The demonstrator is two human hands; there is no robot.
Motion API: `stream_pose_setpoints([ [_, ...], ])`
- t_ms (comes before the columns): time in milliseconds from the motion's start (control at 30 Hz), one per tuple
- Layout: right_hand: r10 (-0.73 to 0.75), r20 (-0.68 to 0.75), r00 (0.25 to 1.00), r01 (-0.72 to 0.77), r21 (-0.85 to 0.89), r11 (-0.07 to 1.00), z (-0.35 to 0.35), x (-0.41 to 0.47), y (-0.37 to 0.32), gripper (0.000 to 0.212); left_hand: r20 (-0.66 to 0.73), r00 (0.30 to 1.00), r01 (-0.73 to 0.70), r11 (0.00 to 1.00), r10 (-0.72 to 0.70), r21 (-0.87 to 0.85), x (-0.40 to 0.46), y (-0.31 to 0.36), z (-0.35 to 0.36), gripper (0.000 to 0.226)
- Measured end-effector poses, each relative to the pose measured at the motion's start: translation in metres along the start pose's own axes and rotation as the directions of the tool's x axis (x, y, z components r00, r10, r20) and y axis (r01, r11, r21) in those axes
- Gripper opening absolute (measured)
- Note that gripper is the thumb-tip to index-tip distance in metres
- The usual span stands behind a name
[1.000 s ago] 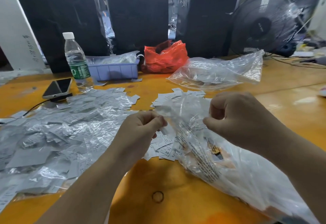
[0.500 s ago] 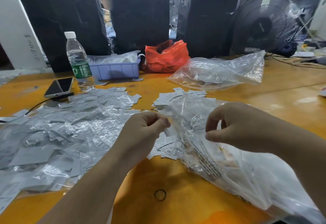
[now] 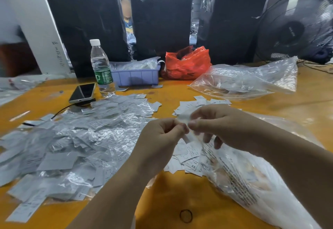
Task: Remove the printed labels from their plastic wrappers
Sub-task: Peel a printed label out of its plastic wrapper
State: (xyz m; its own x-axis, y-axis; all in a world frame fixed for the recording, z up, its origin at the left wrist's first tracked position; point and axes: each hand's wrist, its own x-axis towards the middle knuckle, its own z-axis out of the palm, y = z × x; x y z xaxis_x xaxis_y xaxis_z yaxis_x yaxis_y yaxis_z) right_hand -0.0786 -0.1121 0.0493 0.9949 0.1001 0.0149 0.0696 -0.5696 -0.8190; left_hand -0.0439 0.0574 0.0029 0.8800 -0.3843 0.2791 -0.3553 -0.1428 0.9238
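Pinching small wrapper (image 3: 185, 118) between left hand (image 3: 162, 138), right hand (image 3: 221, 126) above table (image 3: 171, 192).

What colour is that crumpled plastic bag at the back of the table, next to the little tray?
The crumpled plastic bag is bright red-orange, shown in the head view.

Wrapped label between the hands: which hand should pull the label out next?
Probably right. The right hand pinches the upper end of the wrapped label, with the bare-label pile just beneath it. The left hand can anchor the wrapper.
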Motion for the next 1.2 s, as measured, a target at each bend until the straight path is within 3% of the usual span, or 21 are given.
stream_pose_setpoints([
  [100, -0.030, 0.077, 0.997, 0.027, 0.047, 0.999, 0.003, 0.019, -0.007, 0.014, -0.033, 0.999, -0.009, 1.000, 0.010, 0.020, 0.003, -0.001, -0.005, 0.026],
  [233, -0.052, -0.020, 0.998, 0.055, 0.247, 0.967, 0.011, 0.036, -0.001, 0.011, -0.165, 0.986, 0.037, 0.999, -0.035, 0.011, 0.008, -0.005, -0.013, 0.024],
  [367, -0.010, -0.077, 0.997, 0.051, 0.559, 0.828, 0.022, 0.042, 0.018, 0.019, -0.294, 0.950, 0.083, 0.994, -0.101, -0.073, 0.012, -0.012, -0.018, 0.018],
  [467, -0.043, -0.070, 0.997, 0.078, 0.649, 0.757, 0.022, 0.043, 0.025, 0.026, -0.321, 0.941, 0.072, 0.989, -0.110, -0.126, 0.012, -0.013, -0.018, 0.018],
  [567, -0.094, -0.068, 0.993, 0.116, 0.661, 0.741, 0.023, 0.043, 0.029, 0.030, -0.300, 0.940, 0.095, 0.969, -0.163, -0.230, 0.015, -0.013, -0.017, 0.030],
  [800, -0.166, -0.014, 0.986, 0.136, 0.638, 0.758, 0.027, 0.042, 0.030, 0.015, -0.208, 0.940, 0.160, 0.890, -0.270, -0.427, 0.013, -0.008, -0.016, 0.016],
  [1000, -0.128, -0.009, 0.992, 0.104, 0.646, 0.756, 0.025, 0.043, 0.035, 0.031, -0.201, 0.944, 0.157, 0.893, -0.261, -0.423, 0.015, -0.010, -0.016, 0.011],
  [1200, -0.096, -0.002, 0.995, 0.076, 0.630, 0.773, 0.027, 0.044, 0.036, 0.032, -0.228, 0.940, 0.167, 0.923, -0.256, -0.348, 0.018, -0.015, -0.015, 0.009],
])
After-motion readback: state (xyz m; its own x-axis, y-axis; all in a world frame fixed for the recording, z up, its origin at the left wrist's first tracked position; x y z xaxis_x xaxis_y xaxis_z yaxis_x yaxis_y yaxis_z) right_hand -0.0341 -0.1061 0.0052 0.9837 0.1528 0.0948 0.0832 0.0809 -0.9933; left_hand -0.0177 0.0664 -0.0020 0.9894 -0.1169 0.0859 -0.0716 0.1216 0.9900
